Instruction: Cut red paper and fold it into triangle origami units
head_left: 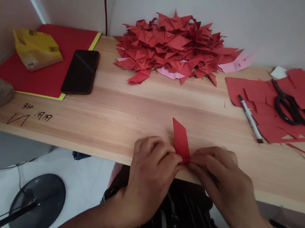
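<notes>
A small folded piece of red paper (180, 138) stands up from the front edge of the wooden table (128, 118). My left hand (149, 179) and my right hand (221, 179) meet at its lower end, fingers curled and pinching the paper against the table. A large pile of folded red paper pieces (174, 46) lies at the back, with a few pink ones at its edges.
A black phone (81, 71) and a crumpled yellow bag (35, 49) lie on red card (45, 74) at the left. Cut red paper sheets (273, 117), black scissors (294, 107) and a pen (250, 118) lie at the right. A round black base (39, 200) stands on the floor.
</notes>
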A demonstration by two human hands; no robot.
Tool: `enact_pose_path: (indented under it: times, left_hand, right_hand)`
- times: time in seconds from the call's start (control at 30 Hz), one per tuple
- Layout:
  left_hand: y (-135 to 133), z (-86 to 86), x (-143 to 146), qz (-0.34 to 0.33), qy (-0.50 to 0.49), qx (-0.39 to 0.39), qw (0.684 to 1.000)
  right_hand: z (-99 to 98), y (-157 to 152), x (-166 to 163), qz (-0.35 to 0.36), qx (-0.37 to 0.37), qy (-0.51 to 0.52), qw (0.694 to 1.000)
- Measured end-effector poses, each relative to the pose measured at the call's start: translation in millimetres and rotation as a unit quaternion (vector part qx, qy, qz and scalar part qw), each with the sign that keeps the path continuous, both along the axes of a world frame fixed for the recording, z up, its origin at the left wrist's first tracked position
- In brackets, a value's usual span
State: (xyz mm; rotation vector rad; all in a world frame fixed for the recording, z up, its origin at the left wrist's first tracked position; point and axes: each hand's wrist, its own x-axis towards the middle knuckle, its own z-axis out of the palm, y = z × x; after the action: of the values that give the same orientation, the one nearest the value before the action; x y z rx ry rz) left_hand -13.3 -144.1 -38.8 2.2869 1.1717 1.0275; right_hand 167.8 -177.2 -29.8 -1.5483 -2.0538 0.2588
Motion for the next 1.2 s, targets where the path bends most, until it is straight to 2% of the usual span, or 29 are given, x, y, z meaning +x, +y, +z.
enact_pose_path:
  times: [0.33,0.6,0.83,1.2]
  left_hand:
    - [-1,-8.6,3,0.03,-0.02,0.09,0.995]
    - [-1,-3.2,-5,-0.013,-0.004,0.015,1.0]
    - [-1,-2.1,-2,-0.008,-0.016,-0.008,1.0]
    - [-2,4.5,0,0.016,0.03,-0.027,0.999]
  right_hand:
    - [1.6,-1,-2,-0.011,0.029,-0.041,0.999]
    - [4.3,3,5,0.02,-0.021,-0.004,1.0]
    - [10.3,13,3,0.006,-0.081,-0.005,0.997]
    - [11.2,14,-2,0.002,-0.105,-0.051,0.993]
